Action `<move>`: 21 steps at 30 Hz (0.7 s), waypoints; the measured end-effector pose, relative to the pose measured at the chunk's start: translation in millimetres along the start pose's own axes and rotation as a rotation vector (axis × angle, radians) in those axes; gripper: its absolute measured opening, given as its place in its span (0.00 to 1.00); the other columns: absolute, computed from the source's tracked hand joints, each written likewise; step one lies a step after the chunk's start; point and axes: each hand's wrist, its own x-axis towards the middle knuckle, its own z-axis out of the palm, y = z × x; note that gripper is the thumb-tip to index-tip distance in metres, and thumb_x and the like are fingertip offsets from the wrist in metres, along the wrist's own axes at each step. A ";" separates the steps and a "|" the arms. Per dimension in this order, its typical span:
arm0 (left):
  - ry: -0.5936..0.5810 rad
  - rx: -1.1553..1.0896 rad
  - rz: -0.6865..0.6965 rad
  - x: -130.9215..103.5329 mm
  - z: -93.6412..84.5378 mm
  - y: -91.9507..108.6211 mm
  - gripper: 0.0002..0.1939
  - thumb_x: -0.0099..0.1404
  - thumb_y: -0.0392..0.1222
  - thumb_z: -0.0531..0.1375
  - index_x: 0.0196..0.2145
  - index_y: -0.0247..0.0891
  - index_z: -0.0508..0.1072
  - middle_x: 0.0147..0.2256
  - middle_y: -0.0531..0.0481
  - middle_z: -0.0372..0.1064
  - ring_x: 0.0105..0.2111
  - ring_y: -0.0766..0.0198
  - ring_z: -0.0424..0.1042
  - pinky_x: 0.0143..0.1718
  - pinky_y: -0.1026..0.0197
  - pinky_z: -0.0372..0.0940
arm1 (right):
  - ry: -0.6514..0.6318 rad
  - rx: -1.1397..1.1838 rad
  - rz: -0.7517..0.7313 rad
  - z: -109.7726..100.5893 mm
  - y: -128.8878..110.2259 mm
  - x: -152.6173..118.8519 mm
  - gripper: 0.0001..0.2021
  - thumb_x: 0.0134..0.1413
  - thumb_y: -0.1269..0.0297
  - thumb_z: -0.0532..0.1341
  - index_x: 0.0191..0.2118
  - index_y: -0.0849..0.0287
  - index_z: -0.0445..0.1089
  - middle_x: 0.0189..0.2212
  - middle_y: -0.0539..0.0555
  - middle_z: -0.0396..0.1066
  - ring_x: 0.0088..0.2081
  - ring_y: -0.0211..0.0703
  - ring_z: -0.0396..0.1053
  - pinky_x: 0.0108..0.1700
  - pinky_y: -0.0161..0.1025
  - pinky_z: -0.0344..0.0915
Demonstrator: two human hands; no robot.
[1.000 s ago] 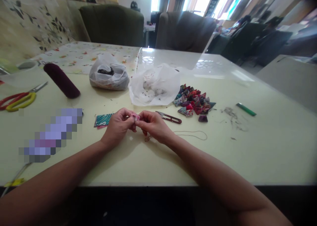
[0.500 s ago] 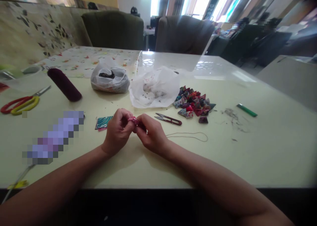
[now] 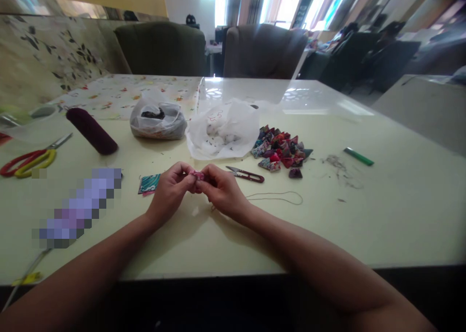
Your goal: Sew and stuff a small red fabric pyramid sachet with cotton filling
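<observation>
Between my two hands, a small piece of pink patterned fabric [image 3: 197, 175] is pinched just above the table. My left hand [image 3: 173, 189] grips its left side, thumb and fingers pressed together. On the other side my right hand [image 3: 222, 189] pinches it too, hiding much of the fabric. A loop of thin thread [image 3: 280, 194] lies to the right, running under my right hand. Behind that hand are dark red thread snips [image 3: 249, 175]. Teal patterned fabric squares [image 3: 148, 183] lie left of my left hand, partly covered by it.
Several small stuffed fabric pieces [image 3: 286, 147] are heaped beyond the snips, beside a white plastic bag [image 3: 222, 133]. Another bag [image 3: 158, 123] stands further left, near a dark purple roll [image 3: 92, 132] and scissors [image 3: 34, 162]. A green tool [image 3: 358, 157] and thread scraps [image 3: 338, 167] lie right.
Both hands still hold the pink fabric, its visible shape slightly altered as my fingers shift. The view has moved a little, and thread now shows below my right hand.
</observation>
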 end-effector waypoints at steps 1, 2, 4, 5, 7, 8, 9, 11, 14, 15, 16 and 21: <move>-0.036 -0.029 -0.034 2.2 -2.6 -1.5 0.08 0.62 0.43 0.65 0.32 0.36 0.72 0.25 0.54 0.70 0.25 0.68 0.69 0.31 0.64 0.71 | -0.002 0.091 0.049 -1.0 0.5 1.8 0.10 0.58 0.61 0.62 0.30 0.58 0.63 0.26 0.48 0.70 0.26 0.34 0.65 0.29 0.32 0.61; -0.069 -0.069 -0.077 4.0 -4.9 -2.8 0.09 0.62 0.45 0.66 0.34 0.36 0.73 0.26 0.54 0.70 0.25 0.68 0.70 0.33 0.62 0.73 | -0.003 0.174 0.094 -2.0 1.0 3.7 0.11 0.56 0.59 0.63 0.30 0.58 0.63 0.24 0.47 0.69 0.23 0.33 0.63 0.26 0.32 0.60; -0.136 -0.173 -0.170 6.7 -7.9 -4.9 0.11 0.61 0.45 0.67 0.37 0.35 0.75 0.27 0.53 0.71 0.27 0.67 0.71 0.35 0.59 0.75 | -0.008 0.321 0.175 -4.3 2.2 7.2 0.14 0.53 0.56 0.66 0.30 0.58 0.63 0.23 0.45 0.67 0.20 0.31 0.61 0.22 0.31 0.59; -0.169 -0.227 -0.208 7.6 -8.6 -5.6 0.12 0.61 0.45 0.67 0.38 0.35 0.76 0.28 0.52 0.72 0.28 0.66 0.72 0.36 0.59 0.75 | -0.011 0.388 0.208 -5.5 2.7 8.7 0.15 0.52 0.54 0.67 0.31 0.58 0.63 0.23 0.45 0.68 0.19 0.30 0.61 0.21 0.30 0.59; -0.242 -0.302 -0.243 8.8 -8.8 -6.7 0.13 0.60 0.43 0.68 0.40 0.35 0.75 0.31 0.50 0.75 0.31 0.62 0.76 0.38 0.57 0.75 | -0.022 0.512 0.260 -7.8 3.5 10.6 0.16 0.49 0.53 0.69 0.33 0.59 0.66 0.22 0.45 0.67 0.18 0.30 0.61 0.20 0.30 0.60; -0.277 -0.317 -0.241 9.2 -8.5 -7.1 0.13 0.60 0.42 0.68 0.41 0.35 0.75 0.32 0.48 0.76 0.32 0.61 0.77 0.39 0.57 0.74 | -0.030 0.565 0.281 -8.8 3.6 11.1 0.16 0.48 0.54 0.70 0.33 0.60 0.67 0.21 0.45 0.67 0.18 0.30 0.61 0.20 0.30 0.61; -0.302 -0.321 -0.231 9.5 -8.1 -7.4 0.12 0.61 0.41 0.68 0.41 0.35 0.75 0.33 0.47 0.77 0.33 0.60 0.78 0.40 0.57 0.74 | -0.039 0.612 0.302 -9.5 3.7 11.3 0.16 0.47 0.54 0.70 0.33 0.60 0.68 0.21 0.45 0.67 0.18 0.29 0.61 0.21 0.29 0.61; -0.327 -0.323 -0.209 9.7 -7.1 -7.8 0.10 0.62 0.41 0.68 0.38 0.35 0.73 0.33 0.46 0.77 0.32 0.59 0.79 0.39 0.57 0.74 | -0.060 0.690 0.343 -10.2 3.5 11.1 0.16 0.47 0.56 0.71 0.33 0.61 0.69 0.20 0.44 0.66 0.18 0.29 0.61 0.21 0.29 0.62; -0.288 -0.344 -0.190 8.7 -4.8 -6.9 0.10 0.62 0.41 0.68 0.35 0.35 0.71 0.29 0.47 0.77 0.29 0.59 0.79 0.36 0.55 0.74 | -0.087 0.766 0.392 -9.0 3.1 10.6 0.16 0.45 0.58 0.72 0.33 0.61 0.68 0.20 0.44 0.67 0.19 0.29 0.61 0.21 0.29 0.63; -0.260 -0.354 -0.184 8.0 -3.8 -6.4 0.10 0.62 0.41 0.68 0.34 0.35 0.71 0.29 0.48 0.77 0.28 0.58 0.78 0.35 0.55 0.74 | -0.097 0.777 0.400 -8.2 3.1 10.4 0.16 0.44 0.59 0.72 0.33 0.60 0.67 0.21 0.44 0.67 0.19 0.29 0.62 0.22 0.29 0.63; -0.224 -0.362 -0.179 7.3 -2.7 -5.8 0.10 0.61 0.41 0.68 0.33 0.35 0.71 0.29 0.48 0.77 0.27 0.58 0.78 0.33 0.55 0.73 | -0.108 0.778 0.403 -7.2 3.2 10.3 0.16 0.44 0.60 0.73 0.33 0.60 0.66 0.22 0.45 0.68 0.20 0.29 0.62 0.22 0.29 0.64; -0.018 -0.344 -0.182 4.4 1.0 -6.9 0.12 0.55 0.40 0.72 0.29 0.35 0.72 0.26 0.52 0.74 0.22 0.69 0.70 0.26 0.66 0.67 | -0.124 0.664 0.350 -1.3 4.7 8.6 0.16 0.44 0.62 0.72 0.33 0.60 0.65 0.25 0.47 0.71 0.22 0.30 0.65 0.25 0.29 0.64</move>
